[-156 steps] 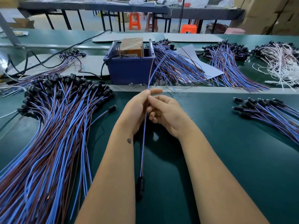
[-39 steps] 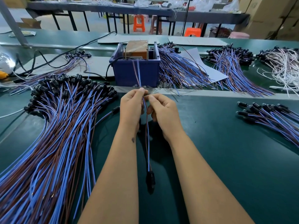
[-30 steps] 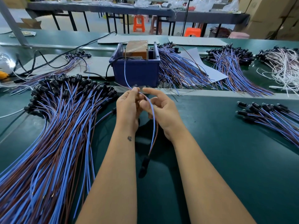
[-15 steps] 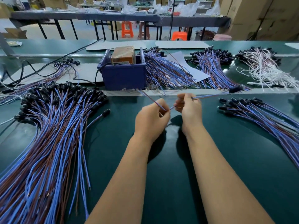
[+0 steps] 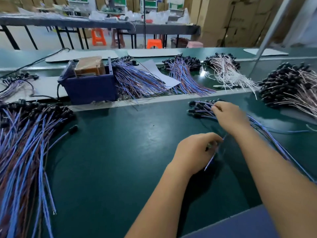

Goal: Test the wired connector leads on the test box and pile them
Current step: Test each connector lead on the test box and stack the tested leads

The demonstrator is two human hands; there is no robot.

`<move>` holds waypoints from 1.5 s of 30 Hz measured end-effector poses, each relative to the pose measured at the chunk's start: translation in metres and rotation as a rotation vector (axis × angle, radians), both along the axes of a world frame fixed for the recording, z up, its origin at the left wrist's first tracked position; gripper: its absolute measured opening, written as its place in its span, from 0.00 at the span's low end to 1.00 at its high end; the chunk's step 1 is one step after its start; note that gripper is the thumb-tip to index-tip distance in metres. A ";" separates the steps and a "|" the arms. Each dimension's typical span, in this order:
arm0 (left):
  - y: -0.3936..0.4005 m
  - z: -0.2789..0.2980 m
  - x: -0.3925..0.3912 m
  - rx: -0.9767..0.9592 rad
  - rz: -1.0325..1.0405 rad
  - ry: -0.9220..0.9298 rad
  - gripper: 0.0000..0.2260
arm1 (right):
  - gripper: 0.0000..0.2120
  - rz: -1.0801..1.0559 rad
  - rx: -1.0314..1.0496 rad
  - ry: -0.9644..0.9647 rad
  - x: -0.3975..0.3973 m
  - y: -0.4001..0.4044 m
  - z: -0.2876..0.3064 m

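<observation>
One blue-brown lead (image 5: 211, 159) pinched at its free end by the left hand (image 5: 193, 152), right hand (image 5: 229, 115) pinching wires atop the small right-side pile (image 5: 202, 109) on the green desk (image 5: 120, 160), test box (image 5: 91, 83) by the far edge.

hands (image 5: 211, 133) motion-blurred, left grip unclear

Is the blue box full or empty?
Not empty. The blue box is open on top, with a brown block sitting inside it.

Two bare forearms, no sleeves, bare left hand (image 5: 193, 152), bare right hand (image 5: 229, 115)
</observation>
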State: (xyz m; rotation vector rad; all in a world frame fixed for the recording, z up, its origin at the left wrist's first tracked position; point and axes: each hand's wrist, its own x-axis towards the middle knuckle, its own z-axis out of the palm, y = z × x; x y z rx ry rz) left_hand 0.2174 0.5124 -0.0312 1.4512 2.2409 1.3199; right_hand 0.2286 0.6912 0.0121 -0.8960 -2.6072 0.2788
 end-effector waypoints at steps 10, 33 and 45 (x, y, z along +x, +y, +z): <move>-0.004 -0.007 -0.011 0.147 0.228 -0.365 0.09 | 0.30 -0.197 0.192 -0.074 0.002 0.023 0.008; -0.161 0.013 -0.132 -0.012 1.247 -0.187 0.19 | 0.17 0.569 -0.386 0.210 -0.141 -0.245 -0.046; -0.166 0.010 -0.162 0.165 1.272 -0.053 0.05 | 0.12 0.653 -0.517 0.409 -0.140 -0.254 -0.040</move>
